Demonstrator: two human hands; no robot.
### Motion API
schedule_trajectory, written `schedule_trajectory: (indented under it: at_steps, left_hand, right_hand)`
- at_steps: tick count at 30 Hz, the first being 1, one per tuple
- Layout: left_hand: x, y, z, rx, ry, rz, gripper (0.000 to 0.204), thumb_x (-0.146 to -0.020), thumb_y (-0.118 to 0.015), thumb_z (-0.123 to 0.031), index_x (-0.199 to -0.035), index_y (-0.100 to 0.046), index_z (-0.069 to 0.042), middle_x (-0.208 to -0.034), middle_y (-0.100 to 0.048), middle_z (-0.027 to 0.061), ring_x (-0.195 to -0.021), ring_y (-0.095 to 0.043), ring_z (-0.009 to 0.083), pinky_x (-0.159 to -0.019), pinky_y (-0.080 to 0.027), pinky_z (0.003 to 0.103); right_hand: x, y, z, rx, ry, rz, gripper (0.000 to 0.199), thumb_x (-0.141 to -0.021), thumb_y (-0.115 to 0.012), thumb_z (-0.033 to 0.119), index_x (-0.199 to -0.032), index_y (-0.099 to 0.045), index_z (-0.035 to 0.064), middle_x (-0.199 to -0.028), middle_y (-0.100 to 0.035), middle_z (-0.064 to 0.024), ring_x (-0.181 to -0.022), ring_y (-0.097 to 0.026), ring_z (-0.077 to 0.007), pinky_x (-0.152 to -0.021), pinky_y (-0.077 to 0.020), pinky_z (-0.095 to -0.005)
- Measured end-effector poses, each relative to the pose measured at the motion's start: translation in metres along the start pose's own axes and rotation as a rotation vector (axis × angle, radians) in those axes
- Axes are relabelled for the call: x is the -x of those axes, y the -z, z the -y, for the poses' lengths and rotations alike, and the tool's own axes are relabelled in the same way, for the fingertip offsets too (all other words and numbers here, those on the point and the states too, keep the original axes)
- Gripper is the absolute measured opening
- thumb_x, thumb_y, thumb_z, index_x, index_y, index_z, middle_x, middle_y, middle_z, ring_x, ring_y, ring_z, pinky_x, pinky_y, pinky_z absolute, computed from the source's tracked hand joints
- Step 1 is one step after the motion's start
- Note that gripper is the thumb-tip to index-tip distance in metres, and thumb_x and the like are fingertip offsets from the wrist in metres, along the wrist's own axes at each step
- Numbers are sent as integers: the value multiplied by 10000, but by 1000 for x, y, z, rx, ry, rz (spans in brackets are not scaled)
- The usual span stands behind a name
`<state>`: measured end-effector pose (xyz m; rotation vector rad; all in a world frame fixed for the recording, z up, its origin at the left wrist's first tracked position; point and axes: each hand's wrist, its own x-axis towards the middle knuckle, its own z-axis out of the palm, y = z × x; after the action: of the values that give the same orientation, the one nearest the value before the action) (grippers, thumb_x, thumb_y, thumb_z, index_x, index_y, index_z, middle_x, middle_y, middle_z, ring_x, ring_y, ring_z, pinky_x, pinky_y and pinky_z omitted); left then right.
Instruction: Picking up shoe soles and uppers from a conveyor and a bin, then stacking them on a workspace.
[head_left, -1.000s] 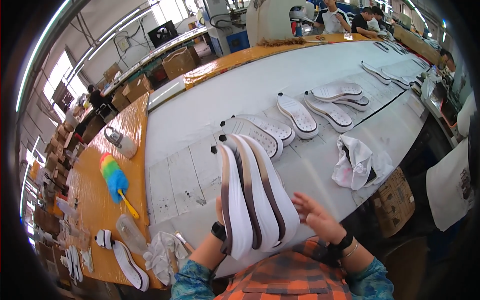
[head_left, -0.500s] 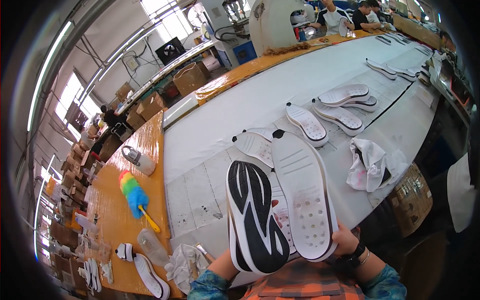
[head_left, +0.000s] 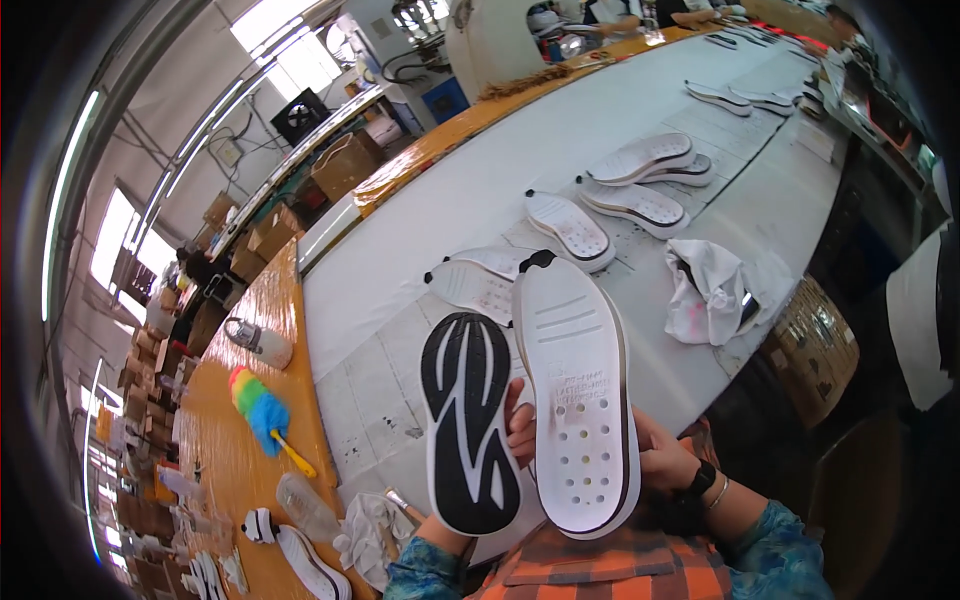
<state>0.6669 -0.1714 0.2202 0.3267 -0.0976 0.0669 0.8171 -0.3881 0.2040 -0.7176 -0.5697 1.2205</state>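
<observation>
My left hand [head_left: 520, 425] grips a shoe sole [head_left: 465, 430] upright, its black-and-white tread side facing me; the fingers show along its right edge. My right hand [head_left: 665, 458] is closed on the lower right edge of another sole [head_left: 575, 350], white with rows of round holes toward the heel and a black toe tip. The two soles stand side by side, tops leaning away from me. Just beyond them on the white table [head_left: 410, 225] lies a flat white sole [head_left: 468, 286], partly overlapping another.
Farther along the table lie several more white soles [head_left: 572, 225]. A crumpled white cloth [head_left: 705, 295] is at right. On the orange-topped table [head_left: 215, 440] at left are a colourful duster [head_left: 262, 412], a jar [head_left: 262, 343] and a clear bottle [head_left: 307, 508]. A brush [head_left: 402, 505] rests beside a rag [head_left: 370, 540].
The left sole has turned so its tread faces me more squarely, and my left fingers show more. The right sole has turned slightly upright. The whole view has shifted.
</observation>
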Motion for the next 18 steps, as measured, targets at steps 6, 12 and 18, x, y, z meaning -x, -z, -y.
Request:
schedule_trajectory:
  at_steps: [6, 12, 18]
  left_hand:
    - [-17, 38, -3, -142, 32, -120, 527, -877, -378, -361, -1332, -248, -126, -777, -524, 59, -697, -504, 210, -666, -414, 345]
    - [6, -14, -34, -826, -172, -467, 515, -795, -447, -133, -1272, -294, -12, -1164, -484, 142, -1026, -514, 251, -874, -421, 366]
    - [0, -41, -21, -1054, -243, -487, 612, -738, -517, 18, -1289, -252, -23, -1230, -414, 100, -1095, -451, 206, -919, -371, 334]
  right_hand:
    - [37, -2, 41, -135, 199, -131, 743, -704, -566, -23, -1340, -190, 51, -1277, -393, -88, -1142, -416, -165, -946, -352, -316]
    - [64, 18, 52, -147, 515, -346, 755, -715, -635, -33, -1333, -214, 75, -1275, -390, -62, -1154, -393, -154, -945, -358, -326]
    - [151, 48, 98, 513, 1086, -827, 511, -820, -553, 148, -1252, -317, 7, -1221, -421, -120, -1119, -420, -211, -944, -350, -338]
